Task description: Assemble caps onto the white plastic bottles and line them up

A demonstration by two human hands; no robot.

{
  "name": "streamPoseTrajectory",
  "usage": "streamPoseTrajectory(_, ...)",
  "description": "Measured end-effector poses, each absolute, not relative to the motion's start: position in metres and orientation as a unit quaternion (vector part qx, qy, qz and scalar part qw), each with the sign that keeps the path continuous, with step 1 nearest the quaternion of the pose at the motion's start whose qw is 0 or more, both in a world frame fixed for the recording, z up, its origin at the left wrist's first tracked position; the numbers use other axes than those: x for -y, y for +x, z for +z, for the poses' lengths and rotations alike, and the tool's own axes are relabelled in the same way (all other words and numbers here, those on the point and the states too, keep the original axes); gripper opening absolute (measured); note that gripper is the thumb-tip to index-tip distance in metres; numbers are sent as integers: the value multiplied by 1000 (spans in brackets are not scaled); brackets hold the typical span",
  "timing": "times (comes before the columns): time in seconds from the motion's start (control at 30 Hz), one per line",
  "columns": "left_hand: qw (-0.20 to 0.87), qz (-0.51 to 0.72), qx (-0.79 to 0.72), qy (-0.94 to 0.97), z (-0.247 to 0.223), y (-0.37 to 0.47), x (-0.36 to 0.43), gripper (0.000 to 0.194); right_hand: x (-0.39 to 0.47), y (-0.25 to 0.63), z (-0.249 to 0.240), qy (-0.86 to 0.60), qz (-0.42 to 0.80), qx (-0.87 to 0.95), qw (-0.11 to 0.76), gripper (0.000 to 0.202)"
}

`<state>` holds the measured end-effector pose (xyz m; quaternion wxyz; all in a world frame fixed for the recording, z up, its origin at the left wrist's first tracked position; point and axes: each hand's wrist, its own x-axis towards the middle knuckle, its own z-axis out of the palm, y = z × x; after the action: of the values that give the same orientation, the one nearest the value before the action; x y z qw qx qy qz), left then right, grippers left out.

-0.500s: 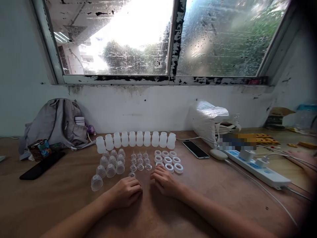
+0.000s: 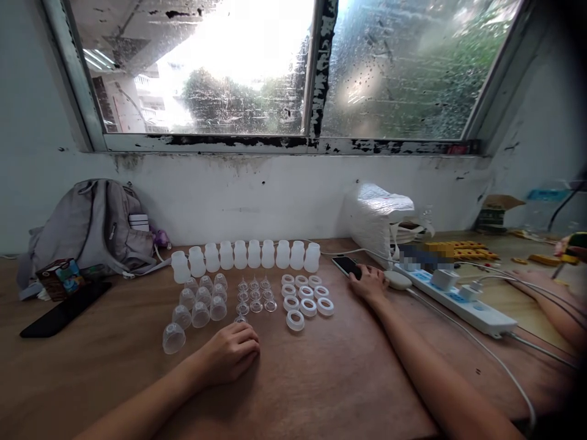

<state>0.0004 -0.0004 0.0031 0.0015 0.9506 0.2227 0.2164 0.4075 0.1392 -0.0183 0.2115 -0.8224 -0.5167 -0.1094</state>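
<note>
My left hand [image 2: 233, 353] rests on the table with its fingers curled in and pressed together, just in front of a clear bottle nipple [image 2: 240, 319]. Across the near end of a smartphone [image 2: 345, 264] lies my right hand [image 2: 369, 284], thumb at one edge and fingers bent over the other; the phone is flat on the table. Frosted baby bottles [image 2: 254, 254] stand in a row at the back. Before them are clear dome caps [image 2: 200, 315], more clear nipples [image 2: 255, 294] in rows, and white collar rings [image 2: 295, 320].
A grey backpack [image 2: 98, 226], a small box [image 2: 59, 278] and a black flat object [image 2: 66, 308] are at left. At right lie a round white puck [image 2: 397, 280], a power strip [image 2: 458, 302] with cables, a white bag [image 2: 373, 223] and yellow parts [image 2: 458, 250]. Another person's arm [image 2: 545, 299] reaches in.
My right hand has moved from the white rings rightward onto the smartphone, uncovering the nearest ring. The left hand stays in place. The view has shifted slightly right.
</note>
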Motion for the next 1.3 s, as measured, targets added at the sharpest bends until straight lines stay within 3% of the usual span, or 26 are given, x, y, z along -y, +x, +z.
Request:
streamPoseTrajectory(0.43, 1, 217, -224, 950, 3, 0, 0, 16, -143, 407, -26, -787, -118, 575, 191, 38)
streamPoseTrajectory(0.67, -27, 232, -202, 951, 1, -2, -2, 16, -135, 380, -9, -658, -218, 631, 348, 27)
streamPoseTrajectory(0.83, -80, 265, -220, 935, -2, -4, -5, 15, -112, 331, 6, -510, -192, 736, 401, 18)
streamPoseTrajectory(1.07, -200, 317, -289, 881, 0, -7, -6, 15, -71, 268, 11, -377, -85, 849, 361, 14)
streamPoseTrajectory(1.3, -148, 315, -381, 856, -4, -4, -10, 10, -49, 244, -2, -382, -30, 892, 241, 33)
